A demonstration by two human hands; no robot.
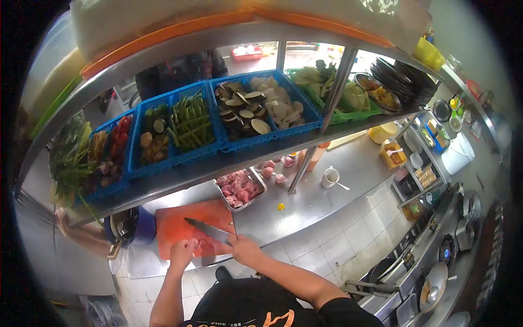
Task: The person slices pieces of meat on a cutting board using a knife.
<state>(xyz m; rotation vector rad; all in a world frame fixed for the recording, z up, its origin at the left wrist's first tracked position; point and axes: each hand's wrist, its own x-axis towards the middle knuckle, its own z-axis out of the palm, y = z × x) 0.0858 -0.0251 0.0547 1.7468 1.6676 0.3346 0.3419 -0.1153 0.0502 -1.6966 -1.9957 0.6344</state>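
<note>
The right grip [246, 250] clasps a long grey-steel knife [208, 230], blade slanting forward-left (glossy pink raw meat [205, 248] lies leftward, nearer the left grip [181, 255], its hold unclear).

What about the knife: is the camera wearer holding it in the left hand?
No, the right hand grips the knife, while the left hand is by the meat on the orange-red cutting board.

Blue baskets [297, 129] stand on a metal shelf [239, 157].
</note>
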